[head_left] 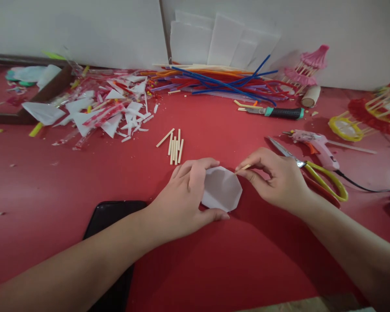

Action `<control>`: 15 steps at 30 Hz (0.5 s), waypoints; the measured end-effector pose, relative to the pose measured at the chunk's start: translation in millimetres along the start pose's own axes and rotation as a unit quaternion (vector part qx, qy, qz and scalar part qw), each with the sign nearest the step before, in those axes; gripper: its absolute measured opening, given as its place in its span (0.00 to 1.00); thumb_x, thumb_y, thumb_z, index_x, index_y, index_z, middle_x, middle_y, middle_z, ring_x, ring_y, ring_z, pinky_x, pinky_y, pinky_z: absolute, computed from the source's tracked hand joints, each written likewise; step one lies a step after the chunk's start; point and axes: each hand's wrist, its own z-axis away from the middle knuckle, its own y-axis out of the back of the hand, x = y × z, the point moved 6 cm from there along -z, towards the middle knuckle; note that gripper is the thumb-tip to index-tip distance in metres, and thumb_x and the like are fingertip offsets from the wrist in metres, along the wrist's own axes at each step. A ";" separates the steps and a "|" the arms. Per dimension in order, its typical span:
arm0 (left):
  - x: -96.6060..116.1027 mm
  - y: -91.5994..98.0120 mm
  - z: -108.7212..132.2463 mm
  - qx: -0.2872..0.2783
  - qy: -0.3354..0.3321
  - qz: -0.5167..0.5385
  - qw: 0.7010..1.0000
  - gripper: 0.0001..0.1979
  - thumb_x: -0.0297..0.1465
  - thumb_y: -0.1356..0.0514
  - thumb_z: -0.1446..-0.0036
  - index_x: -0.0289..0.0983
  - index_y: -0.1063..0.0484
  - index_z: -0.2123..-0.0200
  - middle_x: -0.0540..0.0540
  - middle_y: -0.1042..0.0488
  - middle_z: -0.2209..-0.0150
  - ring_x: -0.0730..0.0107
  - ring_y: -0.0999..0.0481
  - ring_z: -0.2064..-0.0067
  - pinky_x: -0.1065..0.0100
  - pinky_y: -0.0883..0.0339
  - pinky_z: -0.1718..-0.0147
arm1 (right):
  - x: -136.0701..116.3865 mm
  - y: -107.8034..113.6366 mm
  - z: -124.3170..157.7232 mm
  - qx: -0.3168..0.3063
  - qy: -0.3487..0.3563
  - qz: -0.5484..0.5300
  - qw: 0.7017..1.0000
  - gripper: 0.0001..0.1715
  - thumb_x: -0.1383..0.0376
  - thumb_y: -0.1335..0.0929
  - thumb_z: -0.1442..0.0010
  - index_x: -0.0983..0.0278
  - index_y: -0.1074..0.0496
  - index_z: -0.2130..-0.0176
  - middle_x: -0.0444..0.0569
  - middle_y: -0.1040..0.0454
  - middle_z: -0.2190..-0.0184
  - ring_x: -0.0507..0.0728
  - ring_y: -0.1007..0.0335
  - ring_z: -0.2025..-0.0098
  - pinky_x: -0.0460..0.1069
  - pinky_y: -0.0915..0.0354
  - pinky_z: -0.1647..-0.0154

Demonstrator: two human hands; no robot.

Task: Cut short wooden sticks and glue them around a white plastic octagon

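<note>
A white many-sided piece of foam or card (222,190) lies flat on the red table in front of me. My left hand (195,190) grips it from the left, thumb at its near edge and fingers at its far edge. Pinched between thumb and fingers of my right hand (268,175) is a short wooden stick (243,169), its tip at the upper right edge of the white piece. Whether the tip touches the piece, I cannot tell. Beyond my left hand lies a small group of similar short sticks (175,149).
On the right lie scissors (320,175), a pink glue gun (315,143) with its cord, and a utility knife (284,113). Coloured pipe cleaners (221,82) and white scraps (113,117) line the back. A black phone-like slab (117,216) sits under my left forearm. Small stick models (307,69) stand back right.
</note>
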 end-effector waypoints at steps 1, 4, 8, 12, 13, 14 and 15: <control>0.3 -0.4 -0.5 -0.001 -0.004 0.003 1.000 0.46 0.45 0.27 0.53 0.38 0.47 0.39 0.33 0.34 0.37 0.45 0.35 0.37 0.46 0.38 0.41 | -0.2 -0.3 0.1 -0.001 -0.001 0.002 1.000 0.06 0.69 0.30 0.39 0.57 0.30 0.64 0.43 0.19 0.67 0.55 0.21 0.66 0.48 0.28 0.69; 0.2 -1.7 -2.2 -0.006 -0.006 0.006 1.000 0.49 0.46 0.26 0.56 0.37 0.46 0.38 0.33 0.34 0.37 0.45 0.35 0.37 0.46 0.38 0.40 | 1.2 -1.3 0.7 -0.001 -0.012 -0.006 1.000 0.07 0.70 0.30 0.39 0.58 0.31 0.64 0.42 0.19 0.67 0.54 0.21 0.66 0.47 0.28 0.68; -0.5 -1.8 -3.1 -0.009 0.004 0.007 1.000 0.47 0.47 0.26 0.55 0.37 0.45 0.38 0.33 0.34 0.38 0.44 0.35 0.37 0.45 0.37 0.41 | 1.3 -1.2 0.8 0.000 -0.019 -0.021 1.000 0.07 0.69 0.30 0.39 0.58 0.32 0.63 0.41 0.19 0.67 0.53 0.21 0.67 0.47 0.29 0.67; 0.0 -0.9 -2.5 -0.011 0.008 0.012 1.000 0.46 0.46 0.27 0.55 0.38 0.44 0.38 0.34 0.34 0.38 0.44 0.35 0.37 0.44 0.37 0.41 | -3.1 -0.4 -0.7 -0.015 -0.007 0.019 1.000 0.06 0.69 0.31 0.38 0.57 0.30 0.63 0.42 0.20 0.67 0.53 0.22 0.68 0.48 0.30 0.69; 0.2 -0.6 -2.4 -0.012 0.009 0.012 1.000 0.46 0.46 0.27 0.54 0.39 0.44 0.38 0.34 0.34 0.38 0.44 0.35 0.37 0.44 0.37 0.41 | -3.9 -0.4 -1.0 -0.018 -0.006 0.025 0.999 0.06 0.69 0.31 0.38 0.57 0.30 0.63 0.42 0.20 0.67 0.53 0.22 0.68 0.48 0.30 0.69; 0.4 -0.5 -2.4 -0.012 0.011 0.011 1.000 0.46 0.46 0.27 0.54 0.39 0.44 0.38 0.34 0.34 0.38 0.44 0.35 0.37 0.44 0.37 0.41 | -4.4 -0.5 -1.1 -0.020 -0.005 0.028 0.999 0.06 0.69 0.31 0.38 0.56 0.30 0.62 0.42 0.20 0.67 0.54 0.22 0.68 0.48 0.30 0.70; 0.5 -0.5 -2.3 -0.014 0.012 0.010 1.000 0.46 0.46 0.27 0.54 0.39 0.44 0.38 0.34 0.34 0.38 0.44 0.35 0.37 0.44 0.37 0.41 | -4.5 -0.9 -1.1 -0.021 -0.007 0.024 0.999 0.07 0.69 0.31 0.38 0.56 0.30 0.62 0.42 0.20 0.67 0.54 0.22 0.68 0.48 0.30 0.69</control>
